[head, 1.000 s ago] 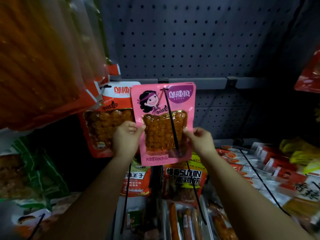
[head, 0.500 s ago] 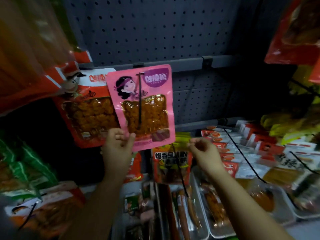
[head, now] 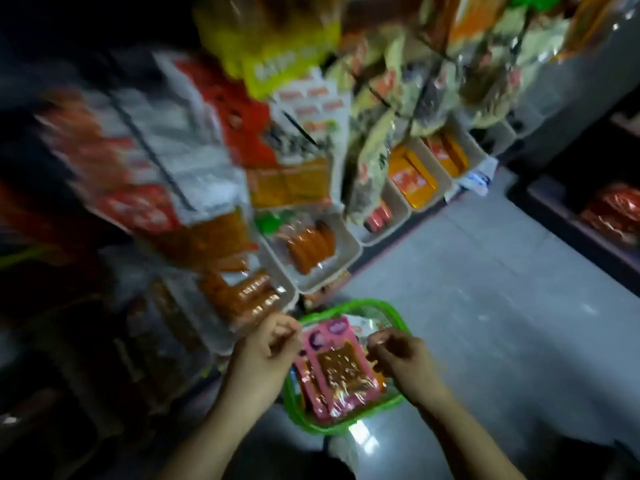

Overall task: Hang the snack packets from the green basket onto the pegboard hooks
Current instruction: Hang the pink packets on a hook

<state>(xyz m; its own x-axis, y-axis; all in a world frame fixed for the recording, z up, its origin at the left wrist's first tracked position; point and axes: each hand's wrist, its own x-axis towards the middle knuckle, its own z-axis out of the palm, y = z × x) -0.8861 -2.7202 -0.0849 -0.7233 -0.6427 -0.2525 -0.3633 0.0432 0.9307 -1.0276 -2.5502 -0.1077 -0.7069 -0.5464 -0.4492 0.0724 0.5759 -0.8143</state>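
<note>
While both hands hang over the stock, nothing is yet in hand.

Item 1, green basket [head: 388,405]: on the grey floor [head: 485,289] at 6 o'clock of the view, hard against the foot of the shelving.

Item 2, pink snack packets [head: 341,374]: several, overlapped flat inside the basket, clear windows up, hang-tab ends toward 12 o'clock.

Item 3, left hand [head: 268,344]: fingers curled loosely, holding nothing visible, over the basket's 10 o'clock rim.

Item 4, right hand [head: 398,355]: fingers loosely curled, apparently holding nothing, just above the packets at their 3 o'clock side; whether it touches them cannot be told through the blur.

Item 5, white trays [head: 349,258] of sausages and orange packs: at 11 to 1 o'clock above the basket. Hanging packs crowd 12 o'clock; pegboard hooks not legible.

Risks, as judged: glossy film packets lying stacked may lift two at once, or slide free of a light pinch. A grip on the window rather than the tab end would leave the hole awkward to thread. Dim light and close-hung stock may cause a missed hook.
</note>
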